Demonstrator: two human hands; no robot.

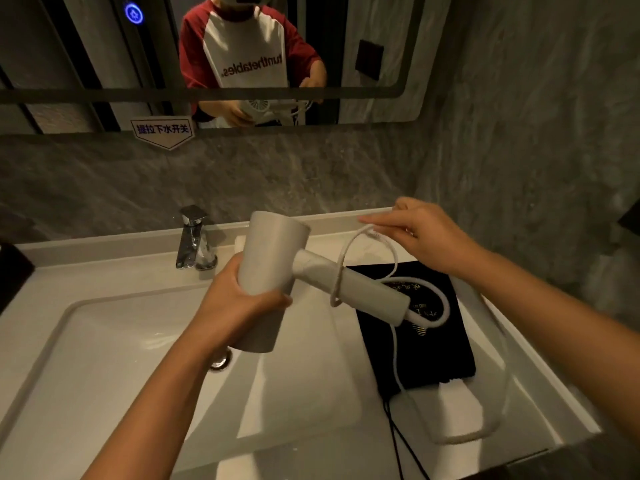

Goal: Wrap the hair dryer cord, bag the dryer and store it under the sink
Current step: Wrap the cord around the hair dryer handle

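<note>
My left hand (230, 299) grips the barrel of a white hair dryer (273, 258) held over the sink basin, its handle pointing right. One loop of the white cord (394, 351) circles the handle. My right hand (426, 233) pinches the cord above the handle, up near the back ledge. The rest of the cord hangs down in a long loop to the counter's front right. A black drawstring bag (440, 362) with gold print lies flat on the counter under the handle.
A white basin (104, 358) with a chrome faucet (194, 237) and drain fills the left. A mirror (104, 46) hangs on the grey stone wall behind. A dark object sits at the left counter edge. The bag's black drawstrings trail off the front edge.
</note>
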